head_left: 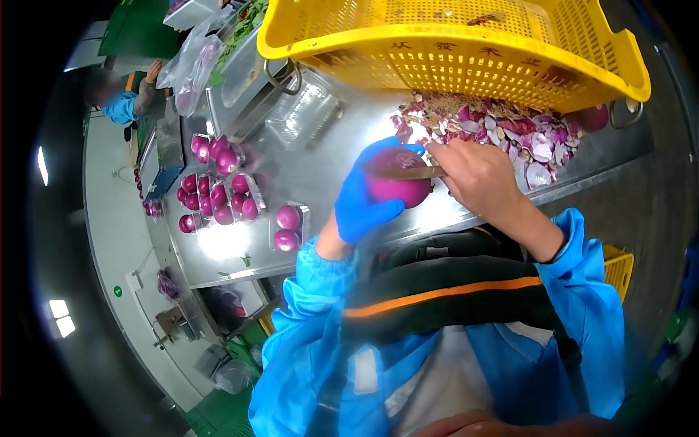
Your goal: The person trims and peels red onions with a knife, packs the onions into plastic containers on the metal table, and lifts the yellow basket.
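Observation:
A large red onion (409, 192) rests in my left hand (358, 197), which wears a blue glove and curls around its left side. My right hand (477, 178) is bare and closed on a knife (408, 172). The blade lies across the face of the onion, and the handle is mostly hidden in my fingers. Behind my right hand, a heap of onion skins and trimmings (535, 138) covers the table. Left of my gloved hand, a clear tray (303, 226) holds two peeled red onions (287, 228).
A yellow crate (451, 51) with scraps inside stands at the table's back edge. Several packed onion trays (218, 191) sit on the left of the metal table (320, 167), near stacked empty clear trays (300, 109). Another person (124, 105) is at the far left.

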The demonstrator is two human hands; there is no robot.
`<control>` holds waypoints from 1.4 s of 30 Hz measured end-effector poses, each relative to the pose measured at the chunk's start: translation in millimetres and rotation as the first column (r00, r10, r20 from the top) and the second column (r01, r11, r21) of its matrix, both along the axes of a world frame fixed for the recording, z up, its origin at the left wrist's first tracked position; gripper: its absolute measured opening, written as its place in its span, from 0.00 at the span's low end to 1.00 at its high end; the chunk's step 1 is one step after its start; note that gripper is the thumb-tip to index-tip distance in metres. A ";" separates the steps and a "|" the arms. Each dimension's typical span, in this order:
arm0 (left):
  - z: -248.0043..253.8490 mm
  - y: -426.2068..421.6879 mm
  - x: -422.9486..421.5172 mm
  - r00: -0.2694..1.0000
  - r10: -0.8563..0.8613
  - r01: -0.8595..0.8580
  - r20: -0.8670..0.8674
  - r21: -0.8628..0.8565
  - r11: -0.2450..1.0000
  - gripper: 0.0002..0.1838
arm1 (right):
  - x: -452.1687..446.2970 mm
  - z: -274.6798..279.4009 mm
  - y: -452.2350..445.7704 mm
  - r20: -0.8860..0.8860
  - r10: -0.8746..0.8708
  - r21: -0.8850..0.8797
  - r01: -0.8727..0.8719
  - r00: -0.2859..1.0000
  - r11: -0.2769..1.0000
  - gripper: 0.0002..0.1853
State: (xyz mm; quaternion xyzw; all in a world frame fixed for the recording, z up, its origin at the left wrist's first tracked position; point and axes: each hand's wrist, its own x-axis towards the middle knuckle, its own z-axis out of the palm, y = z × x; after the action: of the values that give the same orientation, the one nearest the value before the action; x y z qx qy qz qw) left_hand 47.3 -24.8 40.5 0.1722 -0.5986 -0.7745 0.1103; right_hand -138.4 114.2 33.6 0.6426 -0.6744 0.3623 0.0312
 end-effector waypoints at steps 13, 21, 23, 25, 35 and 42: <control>13.0 17.7 -12.4 0.999 -0.051 0.051 0.011 0.043 0.998 0.49 | -13.5 -18.6 11.7 -0.036 -0.070 -0.071 0.067 0.997 0.995 0.14; 12.2 13.0 -17.0 0.999 0.023 -0.024 -0.023 -0.051 0.998 0.47 | -17.8 -30.0 18.1 0.276 -0.119 -0.051 0.139 0.954 0.989 0.19; 12.1 14.5 -20.7 0.999 0.037 -0.037 0.000 -0.100 0.994 0.47 | -16.2 -25.2 14.9 0.473 -0.056 -0.060 0.096 0.879 0.994 0.16; 7.4 13.9 -19.5 0.998 0.040 -0.033 0.038 -0.172 0.985 0.46 | -15.5 -15.2 14.9 0.601 -0.015 0.036 -0.008 0.799 0.999 0.16; -7.3 4.9 -29.1 0.995 0.050 0.037 0.091 -0.758 0.651 0.46 | -6.5 7.8 8.4 0.598 0.211 0.050 -0.299 0.773 0.953 0.08; -16.5 -0.1 -22.8 0.946 0.088 -0.124 0.312 0.097 0.987 0.37 | -12.2 -22.5 9.2 0.737 -0.050 0.189 -0.134 0.674 0.973 0.28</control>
State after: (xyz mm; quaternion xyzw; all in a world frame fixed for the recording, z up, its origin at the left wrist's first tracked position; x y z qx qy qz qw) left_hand 24.5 -25.0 24.0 0.3286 -0.5524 -0.7646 0.0473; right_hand -150.6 123.4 11.2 0.4563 -0.6514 0.5116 -0.3252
